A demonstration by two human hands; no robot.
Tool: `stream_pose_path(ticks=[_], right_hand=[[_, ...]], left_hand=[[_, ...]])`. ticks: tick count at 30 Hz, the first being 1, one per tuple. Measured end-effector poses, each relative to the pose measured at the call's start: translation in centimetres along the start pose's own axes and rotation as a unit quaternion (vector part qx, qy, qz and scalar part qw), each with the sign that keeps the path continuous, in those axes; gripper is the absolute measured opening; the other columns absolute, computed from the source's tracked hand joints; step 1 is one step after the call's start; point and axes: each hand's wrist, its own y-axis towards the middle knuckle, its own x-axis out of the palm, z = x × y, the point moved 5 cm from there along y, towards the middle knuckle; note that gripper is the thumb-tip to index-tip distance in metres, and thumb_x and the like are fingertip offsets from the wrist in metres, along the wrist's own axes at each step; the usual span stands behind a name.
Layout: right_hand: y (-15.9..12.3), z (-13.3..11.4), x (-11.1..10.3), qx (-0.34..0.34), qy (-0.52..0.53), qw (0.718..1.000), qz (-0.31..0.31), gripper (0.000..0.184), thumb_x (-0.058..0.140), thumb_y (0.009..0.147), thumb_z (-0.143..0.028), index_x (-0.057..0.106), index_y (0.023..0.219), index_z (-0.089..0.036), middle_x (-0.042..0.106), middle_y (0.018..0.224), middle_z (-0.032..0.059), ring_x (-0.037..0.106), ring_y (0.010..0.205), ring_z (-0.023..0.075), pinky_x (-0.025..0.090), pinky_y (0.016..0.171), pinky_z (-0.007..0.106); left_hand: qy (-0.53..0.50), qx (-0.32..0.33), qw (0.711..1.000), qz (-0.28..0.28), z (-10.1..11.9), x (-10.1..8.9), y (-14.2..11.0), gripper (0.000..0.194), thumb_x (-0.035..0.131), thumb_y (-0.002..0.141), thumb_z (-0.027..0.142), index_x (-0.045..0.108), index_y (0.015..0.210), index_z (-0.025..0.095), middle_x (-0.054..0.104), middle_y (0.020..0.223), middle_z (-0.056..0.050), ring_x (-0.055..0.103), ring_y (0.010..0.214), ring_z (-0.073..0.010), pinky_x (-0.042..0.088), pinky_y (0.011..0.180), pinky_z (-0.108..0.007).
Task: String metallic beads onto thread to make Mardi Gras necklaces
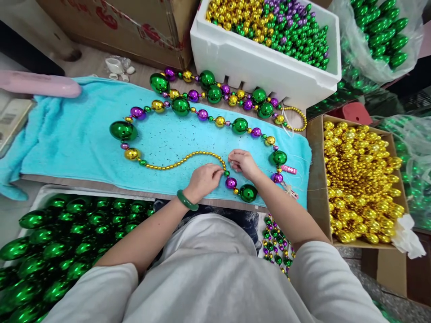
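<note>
A bead necklace (240,126) of green, purple and gold balls lies in a loop on a turquoise towel (168,134). Its run of small gold beads (198,153) curves toward my hands. My left hand (206,178), with a green bangle (187,200) on its wrist, pinches the strand where the gold beads meet a small green bead (226,173). Just to the right, my right hand (245,164) is closed, fingertips together; what they hold is too small to make out. Below it are a purple bead (231,183) and a large green bead (248,193).
Behind the towel stands a white foam box (262,58) of mixed beads, with another bead necklace (214,94) before it. A carton (314,179) of gold beads is right. Large green beads (84,246) fill a tray at lower left. A pink tool (288,169) lies near the towel's right end.
</note>
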Motion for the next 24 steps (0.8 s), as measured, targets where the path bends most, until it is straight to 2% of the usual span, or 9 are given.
stream_pose_path(ticks=[4, 7, 10, 17, 20, 24], right_hand=[[-0.2, -0.6, 0.7, -0.013, 0.002, 1.000, -0.013, 0.019, 0.068, 0.063, -0.028, 0.051, 0.061, -0.017, 0.032, 0.042, -0.0091, 0.030, 0.037, 0.0046, 0.015, 0.035, 0.017], [-0.3, -1.1, 1.0, -0.018, 0.010, 1.000, -0.004, 0.019, 0.067, 0.061, -0.028, 0.052, 0.061, -0.018, 0.034, 0.043, -0.0088, 0.030, 0.037, 0.0044, 0.014, 0.035, 0.017], [-0.2, -1.2, 0.8, -0.017, 0.020, 1.000, 0.003, 0.018, 0.067, 0.061, -0.027, 0.051, 0.061, -0.017, 0.036, 0.044, -0.0084, 0.030, 0.037, 0.0040, 0.014, 0.035, 0.017], [0.9, -0.7, -1.4, 0.010, 0.044, 0.997, 0.065, 0.019, 0.065, 0.062, -0.020, 0.045, 0.062, -0.019, 0.033, 0.042, -0.0091, 0.027, 0.035, 0.0040, 0.013, 0.033, 0.016], [1.1, -0.9, -1.8, -0.002, 0.041, 0.997, 0.065, 0.020, 0.067, 0.064, -0.021, 0.047, 0.064, -0.019, 0.035, 0.043, -0.0085, 0.035, 0.037, 0.0058, 0.022, 0.033, 0.016], [0.9, -1.1, -2.0, -0.004, 0.026, 0.999, 0.033, 0.018, 0.068, 0.066, -0.024, 0.051, 0.066, -0.018, 0.037, 0.042, -0.0078, 0.044, 0.040, 0.0093, 0.036, 0.035, 0.019]], left_hand=[[0.037, -0.051, 0.998, -0.024, 0.2, -0.1, 0.2, 0.029, 0.060, 0.087, 0.043, 0.076, 0.095, 0.020, 0.075, 0.085, -0.008, 0.067, 0.080, -0.0261, 0.041, 0.068, -0.033], [0.068, -0.043, 0.995, -0.057, 0.3, 0.1, 0.3, 0.031, 0.052, 0.092, 0.041, 0.077, 0.091, 0.022, 0.076, 0.090, -0.009, 0.067, 0.084, -0.0272, 0.037, 0.065, -0.033], [0.055, -0.025, 0.996, -0.067, 0.1, 0.1, 0.2, 0.034, 0.047, 0.094, 0.037, 0.076, 0.082, 0.023, 0.076, 0.088, -0.008, 0.066, 0.082, -0.0250, 0.034, 0.064, -0.032], [-0.018, -0.048, 0.998, -0.045, -0.9, -0.6, 0.3, 0.032, 0.052, 0.090, 0.035, 0.072, 0.068, 0.021, 0.066, 0.063, -0.002, 0.057, 0.064, -0.0182, 0.032, 0.060, -0.030], [-0.008, -0.029, 0.999, -0.022, -1.1, -1.1, 0.4, 0.030, 0.052, 0.090, 0.033, 0.074, 0.074, 0.021, 0.068, 0.072, -0.004, 0.059, 0.070, -0.0192, 0.036, 0.064, -0.031], [0.041, 0.021, 0.998, 0.053, -1.4, -2.4, 0.1, 0.027, 0.054, 0.089, 0.034, 0.075, 0.078, 0.020, 0.068, 0.087, -0.008, 0.061, 0.086, -0.0233, 0.043, 0.083, -0.037]])
